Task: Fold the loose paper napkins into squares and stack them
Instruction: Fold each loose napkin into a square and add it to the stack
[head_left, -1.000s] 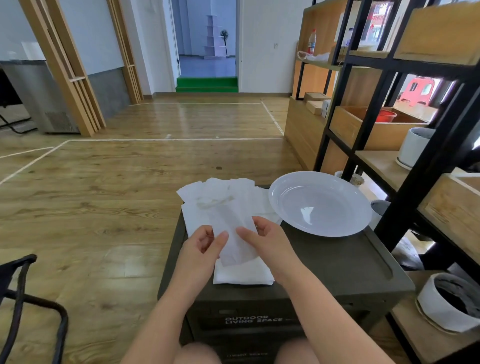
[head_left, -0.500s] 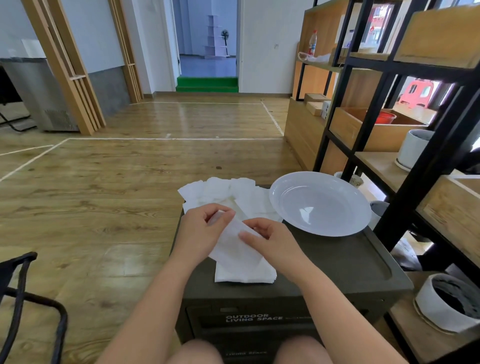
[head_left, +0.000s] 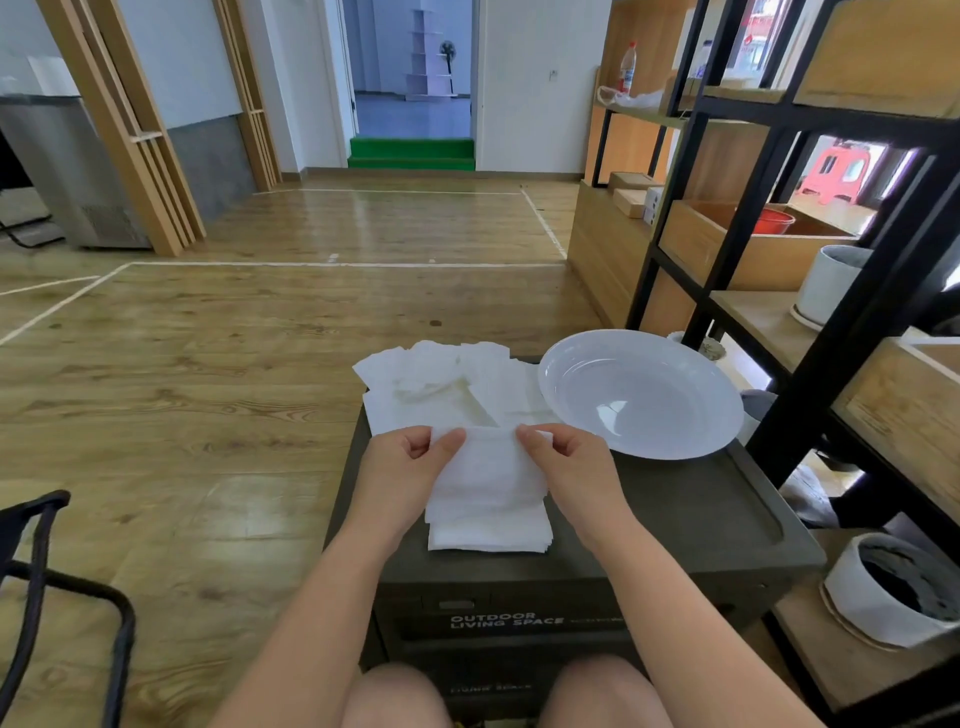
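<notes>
Left hand: I see my left hand (head_left: 402, 470) over the middle of the desk, thumb and fingers (head_left: 448, 441) pinched on the far left corner of the napkin.
Right hand: my right hand (head_left: 571, 467) mirrors it, fingers (head_left: 530, 434) clamped on the far right corner of the same napkin.
Napkin: the napkin (head_left: 485, 470) I hold is white and hangs stretched between both hands, its near part draped down onto the stack.
Stack: a stack of folded napkins (head_left: 488, 532) lies near the desk's front edge, roughly centred, partly covered by the held napkin.
Loose napkins: a heap of loose napkins (head_left: 441, 387) sits at the far left corner of the desk, some sheets overhanging the far edge, its right side just beside the plate.
Plate: a white plate (head_left: 641, 392) rests at the far right corner of the desk, its rim reaching past the far edge; my right hand is near its near rim, and I cannot tell whether they touch.
Desk: the desk (head_left: 675, 519) is a dark box with a raised rim and white lettering on its front.
Shelf: a black-framed shelf (head_left: 852, 322) stands to the right of the desk with white pots on its boards.
Floor: the wooden floor (head_left: 182, 389) lies to the left and beyond.
</notes>
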